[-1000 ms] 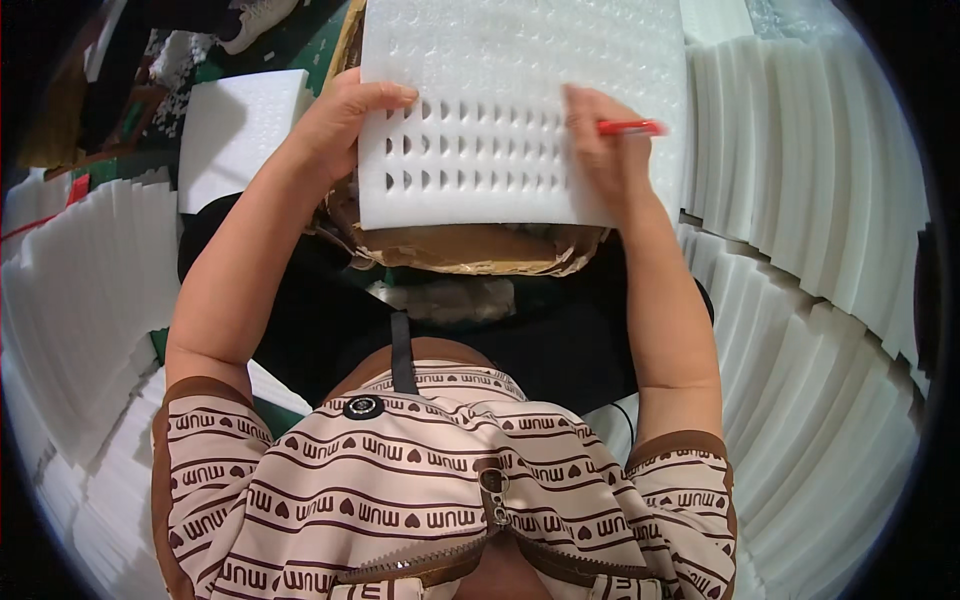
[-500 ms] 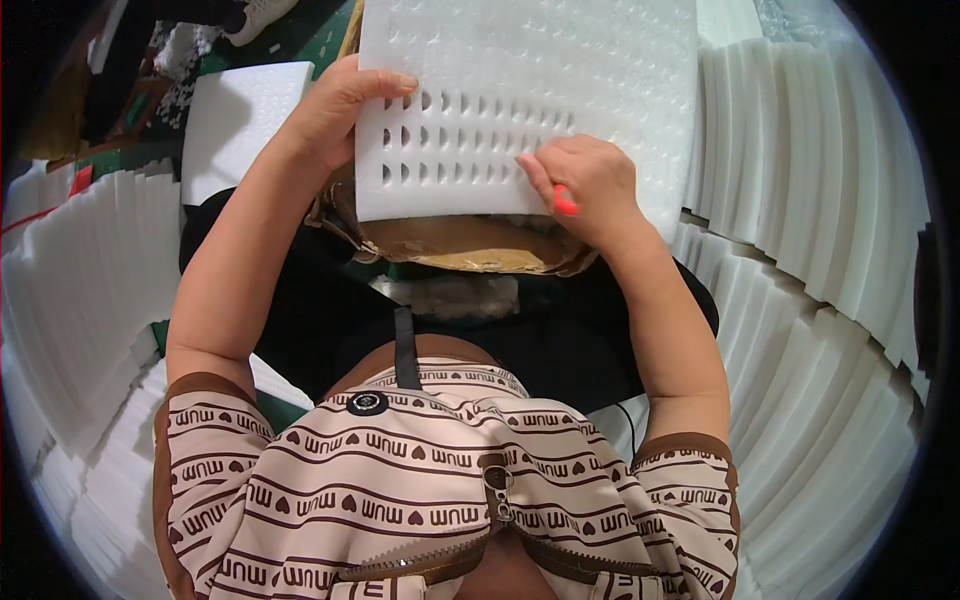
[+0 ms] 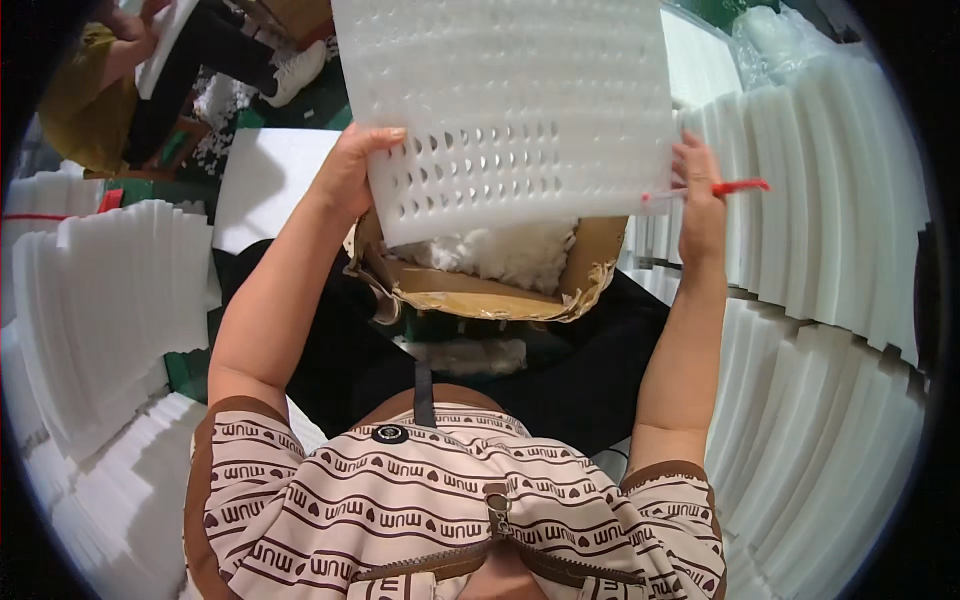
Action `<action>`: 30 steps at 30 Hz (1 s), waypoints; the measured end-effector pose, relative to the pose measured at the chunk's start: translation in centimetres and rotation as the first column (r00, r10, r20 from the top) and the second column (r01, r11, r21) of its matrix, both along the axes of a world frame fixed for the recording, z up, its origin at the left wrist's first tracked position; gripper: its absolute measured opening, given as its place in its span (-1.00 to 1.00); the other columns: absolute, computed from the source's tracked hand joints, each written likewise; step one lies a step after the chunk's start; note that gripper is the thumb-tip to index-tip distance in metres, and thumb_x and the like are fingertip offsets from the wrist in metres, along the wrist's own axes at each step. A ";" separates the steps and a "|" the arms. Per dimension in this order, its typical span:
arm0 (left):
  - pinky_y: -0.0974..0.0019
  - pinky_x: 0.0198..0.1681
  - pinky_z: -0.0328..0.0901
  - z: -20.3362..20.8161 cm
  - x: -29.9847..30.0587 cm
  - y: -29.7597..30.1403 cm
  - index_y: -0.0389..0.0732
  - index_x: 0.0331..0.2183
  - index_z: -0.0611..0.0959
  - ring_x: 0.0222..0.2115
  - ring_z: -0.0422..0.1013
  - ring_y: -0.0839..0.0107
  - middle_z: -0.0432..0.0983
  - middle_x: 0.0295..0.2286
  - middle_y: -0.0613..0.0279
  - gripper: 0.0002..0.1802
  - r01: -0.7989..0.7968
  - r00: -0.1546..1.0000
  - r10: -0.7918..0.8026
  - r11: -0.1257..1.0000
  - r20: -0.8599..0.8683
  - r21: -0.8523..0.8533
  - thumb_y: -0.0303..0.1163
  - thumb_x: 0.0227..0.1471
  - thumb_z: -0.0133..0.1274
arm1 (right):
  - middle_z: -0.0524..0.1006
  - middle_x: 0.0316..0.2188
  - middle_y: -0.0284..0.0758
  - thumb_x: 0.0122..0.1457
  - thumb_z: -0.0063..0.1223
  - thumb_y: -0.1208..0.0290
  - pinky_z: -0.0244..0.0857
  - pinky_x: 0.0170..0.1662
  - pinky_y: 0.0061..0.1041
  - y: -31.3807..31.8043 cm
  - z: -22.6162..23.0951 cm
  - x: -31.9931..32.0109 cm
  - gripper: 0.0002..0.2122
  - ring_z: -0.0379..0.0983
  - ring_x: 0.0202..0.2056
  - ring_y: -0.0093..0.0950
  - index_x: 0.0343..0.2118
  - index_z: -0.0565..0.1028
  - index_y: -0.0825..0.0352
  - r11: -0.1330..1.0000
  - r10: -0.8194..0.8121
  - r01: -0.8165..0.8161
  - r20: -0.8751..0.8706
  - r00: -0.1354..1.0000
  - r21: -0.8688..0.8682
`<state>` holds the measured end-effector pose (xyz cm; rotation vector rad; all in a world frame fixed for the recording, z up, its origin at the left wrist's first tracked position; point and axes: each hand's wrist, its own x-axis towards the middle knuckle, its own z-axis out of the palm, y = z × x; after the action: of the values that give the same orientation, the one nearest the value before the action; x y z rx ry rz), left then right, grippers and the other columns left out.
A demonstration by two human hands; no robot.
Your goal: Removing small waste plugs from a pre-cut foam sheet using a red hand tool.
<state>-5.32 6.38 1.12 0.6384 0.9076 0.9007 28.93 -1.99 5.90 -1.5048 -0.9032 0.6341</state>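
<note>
A white foam sheet (image 3: 520,100) is held up in front of me. Rows of half-round cut-outs (image 3: 480,160) run along its lower left part, and the rest shows small dimples. My left hand (image 3: 355,170) is closed on its left edge, thumb on the upper face. At the right edge is my right hand (image 3: 702,195), its fingertips against the sheet. A pen (image 3: 740,187) with red ends and a clear barrel lies across that hand, held at the thumb. Under the sheet stands a worn cardboard box (image 3: 480,303) with white foam scraps (image 3: 505,255) inside.
Stacked white foam sheets (image 3: 800,200) rise on the right, and more stacks (image 3: 110,310) stand on the left. Another foam sheet (image 3: 275,180) lies left of the box. At the upper left sits another person (image 3: 90,110), with a pale shoe (image 3: 300,75) near foam bits.
My right hand has moved from the sheet's face to its right edge, pen still held. The sheet has lifted and tilted, uncovering the scraps in the box. The co-worker now shows more.
</note>
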 end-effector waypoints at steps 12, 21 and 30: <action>0.12 -0.12 0.24 0.5 -0.7 0.2 -0.45 -0.12 0.43 -0.24 0.38 0.07 0.43 -0.24 -0.17 -0.38 0.102 0.990 -0.100 0.995 -0.097 0.015 -0.24 -0.19 0.14 | 0.34 0.01 -0.14 0.20 -0.13 0.28 0.16 0.04 -0.52 0.8 -2.8 1.1 -0.58 0.28 0.01 -0.36 0.06 0.30 0.42 0.928 0.123 -0.144 -0.082 0.989 -0.344; -0.03 -0.07 0.20 -0.5 0.5 -0.3 -0.46 -0.10 0.41 -0.20 0.36 -0.03 0.37 -0.18 -0.28 -0.31 0.138 0.971 -0.140 0.990 -0.194 -0.023 -0.13 -0.16 0.15 | 0.45 -0.34 -0.25 0.21 -0.14 0.21 0.21 -0.22 -0.63 -1.1 -0.7 1.0 -0.70 0.35 -0.30 -0.49 -0.25 0.47 0.38 0.966 0.184 -0.148 0.164 0.969 -0.210; -0.11 -0.06 0.19 0.6 1.7 -1.6 -0.46 -0.05 0.36 -0.20 0.35 -0.11 0.36 -0.19 -0.30 -0.27 0.024 0.998 -0.031 0.993 -0.062 -0.120 -0.21 -0.21 0.18 | 0.22 -0.75 -0.48 0.26 -0.16 0.11 0.02 -0.55 -0.67 1.3 -4.3 -5.8 -0.54 0.09 -0.66 -0.63 -0.72 0.35 0.30 0.992 0.109 -0.112 -0.073 0.991 -0.049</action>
<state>-3.66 4.81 1.72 0.5783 1.0000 0.7987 23.18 -0.68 1.57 -1.4771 -0.9266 0.7924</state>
